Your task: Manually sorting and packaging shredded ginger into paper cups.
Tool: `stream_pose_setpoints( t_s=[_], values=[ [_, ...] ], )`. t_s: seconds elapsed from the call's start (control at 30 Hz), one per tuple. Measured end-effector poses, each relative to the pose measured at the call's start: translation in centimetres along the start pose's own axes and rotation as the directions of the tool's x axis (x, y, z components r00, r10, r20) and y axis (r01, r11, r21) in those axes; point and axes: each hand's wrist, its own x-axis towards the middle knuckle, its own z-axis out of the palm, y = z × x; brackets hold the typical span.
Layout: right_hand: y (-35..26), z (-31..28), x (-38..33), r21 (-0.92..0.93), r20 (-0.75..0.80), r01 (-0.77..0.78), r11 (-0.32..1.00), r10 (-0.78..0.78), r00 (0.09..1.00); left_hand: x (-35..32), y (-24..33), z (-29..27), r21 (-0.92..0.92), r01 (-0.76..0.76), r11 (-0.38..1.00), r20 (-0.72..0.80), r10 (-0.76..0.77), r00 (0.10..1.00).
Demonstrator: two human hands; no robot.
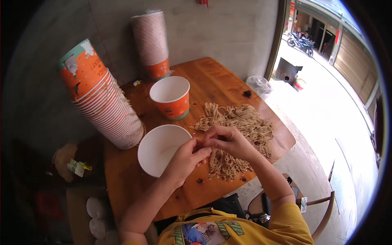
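My left hand [187, 159] and my right hand [227, 140] meet over the table, fingertips pinched together. Whatever sits between them is too small or hidden to make out. Just left of my left hand is a paper tub [152, 148], its white inside facing up and holding little that shows. Behind it stands another paper tub [174, 107], orange with a green base and white inside. Under and beyond my right hand spreads a loose heap of tan cords [247, 122], partly covered by the hand and forearm.
A tall, leaning stack of upturned paper tubs [107, 106] rises at the left. Another wrapped stack [152, 41] stands against the wall. The wooden table [206, 75] has small pale bits scattered on it. A chair [325, 200] is at lower right, a plastic bag [259, 84] beyond the table.
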Motion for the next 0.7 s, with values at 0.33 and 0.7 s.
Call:
stream_pose_setpoints(
  t_s=[0.33, 0.7],
  values=[
    [1.7, -0.3, -0.9, -0.342, -0.142, 0.035, 0.939, -0.089, 0.986, 0.6, 1.7, -1.7, -0.09, -0.201, 0.975, -0.134, 0.188, 0.973],
    [12.4, -2.9, -1.8, -0.906, 0.025, 0.107, 0.409, -0.202, 0.979, -3.2, 13.2, -4.6, -0.24, -0.399, 0.885, -0.197, 0.358, 0.913]
  ],
)
